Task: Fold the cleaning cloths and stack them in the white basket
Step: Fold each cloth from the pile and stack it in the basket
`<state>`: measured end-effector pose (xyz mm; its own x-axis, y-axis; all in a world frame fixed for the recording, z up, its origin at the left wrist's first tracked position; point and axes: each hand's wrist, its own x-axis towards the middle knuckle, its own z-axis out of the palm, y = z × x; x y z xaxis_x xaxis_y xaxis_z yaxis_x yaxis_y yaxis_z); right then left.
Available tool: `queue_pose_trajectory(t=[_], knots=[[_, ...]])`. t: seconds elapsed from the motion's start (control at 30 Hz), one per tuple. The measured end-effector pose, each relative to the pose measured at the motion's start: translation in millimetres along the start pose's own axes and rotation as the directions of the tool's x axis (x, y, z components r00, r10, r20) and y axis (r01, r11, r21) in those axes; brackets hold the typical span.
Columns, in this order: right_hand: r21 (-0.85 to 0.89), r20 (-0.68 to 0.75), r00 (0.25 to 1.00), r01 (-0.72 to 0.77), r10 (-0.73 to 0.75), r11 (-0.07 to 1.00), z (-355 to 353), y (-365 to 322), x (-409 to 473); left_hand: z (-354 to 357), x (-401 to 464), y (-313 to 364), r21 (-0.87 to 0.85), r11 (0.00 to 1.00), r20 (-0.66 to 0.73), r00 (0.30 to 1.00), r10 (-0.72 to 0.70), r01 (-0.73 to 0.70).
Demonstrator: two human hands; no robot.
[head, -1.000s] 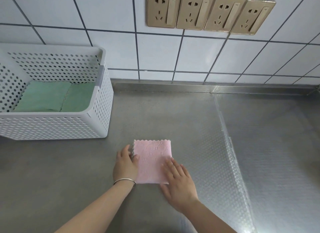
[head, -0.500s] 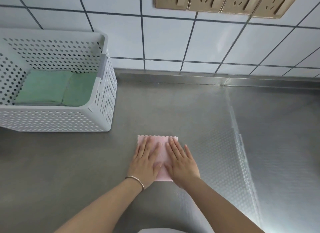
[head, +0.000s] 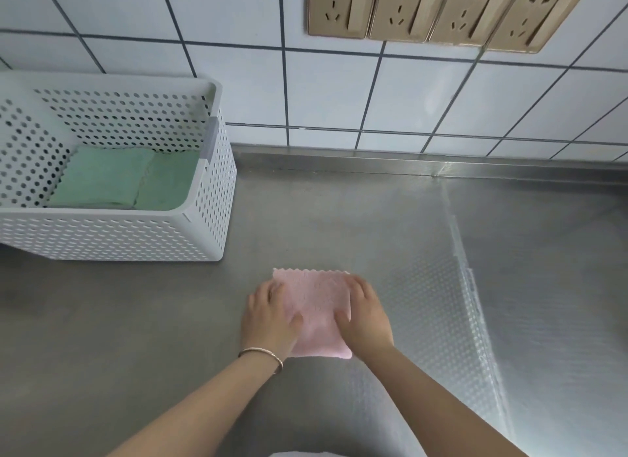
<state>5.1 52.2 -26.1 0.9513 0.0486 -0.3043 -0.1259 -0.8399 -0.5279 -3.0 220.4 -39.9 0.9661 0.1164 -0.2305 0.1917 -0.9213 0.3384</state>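
Head view: our left hand [head: 270, 315] and right hand [head: 365, 312] grip the folded pink cloth [head: 314, 307] by its sides. We should keep the grip even so the fold holds, then lift to the white basket [head: 204, 218], onto the green cloths [head: 125, 178].

arms: bare, sleeveless | left wrist: thin silver bangle [head: 261, 355]

Basket [head: 142, 239] holding cloths [head: 125, 178] stands left behind the apparently folded cloth [head: 316, 303] on counter [head: 136, 320]

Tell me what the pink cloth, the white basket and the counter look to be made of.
Pink cloth: soft napped fabric, likely microfibre; fuzzy surface, zigzag-cut edge.
White basket: moulded plastic by the look, matte; uniform walls pierced with regular round holes.
Counter: probably stainless steel, brushed; grey sheen, with a dimpled embossed zone on the right.
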Motion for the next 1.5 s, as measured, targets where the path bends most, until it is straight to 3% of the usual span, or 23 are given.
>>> queue_pose_trajectory(t=[0.07, 0.17, 0.3, 0.43, 0.57, 0.7, 0.87, 1.13, 1.3, 1.43, 1.5], knots=[[0.259, -0.081, 0.973, -0.189, 0.217, 0.947, -4, -5, -5, -8, -5, -6, -0.11, 0.97, -0.071, 0.972, -0.226, 0.217], [0.549, 0.102, 0.865, -0.461, 0.491, 0.697, -2, -9, -10, -10, -13, -9, -0.075, 0.921, 0.033, 0.924, -0.382, 0.383], [0.54, 0.252, 0.815, -0.566, 0.522, 0.623, 4, -14, -22, -12, -21, 3, -0.075, 0.911, 0.125, 0.91, -0.396, 0.406], [0.54, 0.35, 0.786, -0.613, 0.509, 0.576, 0, -12, -30, -17, -26, 10, -0.377, 0.803, 0.249, 0.886, -0.392, 0.461], [0.58, 0.363, 0.812, -0.581, 0.456, 0.571, -5, -5, -39, -22, -35, 18, -0.538, 0.572, 0.436, 0.786, -0.439, 0.619], [0.588, 0.362, 0.84, -0.542, 0.404, 0.601, -2, -1, -46, -19, -41, 20, -0.526, 0.497, 0.54, 0.723, -0.432, 0.69], [0.58, 0.336, 0.871, -0.491, 0.358, 0.65, -6, 4, -56, -16, -52, 23, -0.59, 0.409, 0.557, 0.718, -0.418, 0.696], [0.643, 0.15, 0.982, -0.187, 0.118, 0.742, -63, -45, -50, -62, -52, 27, -0.8, 0.275, 0.432, 0.83, -0.353, 0.533], [0.766, 0.078, 0.997, -0.06, 0.0, 0.64, -87, -115, -40, -138, -40, 8, -0.909, 0.096, 0.357, 0.876, -0.325, 0.406], [0.818, 0.014, 0.997, 0.033, -0.078, 0.575, -96, -184, -28, -204, -28, -26, -0.968, 0.081, 0.2, 0.929, -0.312, 0.236], [0.833, -0.022, 0.996, 0.068, -0.091, 0.549, -95, -218, -21, -236, -22, -46, -0.982, 0.018, 0.177, 0.951, -0.254, 0.188]])
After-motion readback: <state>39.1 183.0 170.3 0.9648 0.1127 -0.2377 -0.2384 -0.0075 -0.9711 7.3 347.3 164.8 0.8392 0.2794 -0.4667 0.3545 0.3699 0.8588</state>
